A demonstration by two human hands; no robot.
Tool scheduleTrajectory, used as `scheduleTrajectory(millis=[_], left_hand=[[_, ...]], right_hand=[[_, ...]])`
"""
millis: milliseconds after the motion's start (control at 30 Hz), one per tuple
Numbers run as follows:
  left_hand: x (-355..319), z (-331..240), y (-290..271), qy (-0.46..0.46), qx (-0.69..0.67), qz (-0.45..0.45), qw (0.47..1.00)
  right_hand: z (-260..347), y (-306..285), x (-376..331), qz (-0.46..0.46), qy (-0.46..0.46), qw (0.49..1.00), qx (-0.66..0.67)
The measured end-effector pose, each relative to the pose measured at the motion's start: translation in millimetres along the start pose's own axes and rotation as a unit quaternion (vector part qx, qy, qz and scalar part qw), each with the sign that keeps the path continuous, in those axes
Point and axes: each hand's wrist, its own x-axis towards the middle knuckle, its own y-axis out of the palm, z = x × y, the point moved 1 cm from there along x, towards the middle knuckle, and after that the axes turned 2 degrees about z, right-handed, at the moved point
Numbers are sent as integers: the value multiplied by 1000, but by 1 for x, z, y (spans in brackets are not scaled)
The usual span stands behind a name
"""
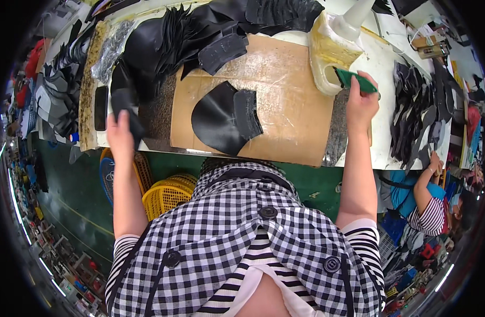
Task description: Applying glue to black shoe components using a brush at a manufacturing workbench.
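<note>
My right hand (362,100) pinches a green glue spreader (355,81), its edge at the mouth of a glue-crusted white plastic container (327,58). At the table's left, my left hand (120,132) is blurred by motion, with its fingers closed on a blurred black material piece (125,101). Between my hands, a rounded black shoe-upper piece (217,117) lies flat on a brown cardboard sheet (290,113). A narrower black strip (247,114) with a dull, smeared surface lies along its right side.
Stacks of black cut pieces (168,42) fill the back left, with another black piece (222,53) on the cardboard's edge. A phone (100,108) lies by the left edge. More dark pieces (414,113) lie right. Yellow baskets (168,194) stand below; a co-worker (427,201) is at right.
</note>
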Motion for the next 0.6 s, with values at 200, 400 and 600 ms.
scheduleTrajectory(millis=[200, 400, 600], left_hand=[[-89, -51, 95, -21, -16, 274, 961], [-107, -52, 162, 53, 3, 312, 949], [-99, -49, 179, 25, 103, 382, 918]], right_hand=[[-2, 6, 3, 1, -41, 995, -90], [-3, -8, -28, 5, 108, 993, 38], [16, 41, -96, 92, 148, 970, 169]])
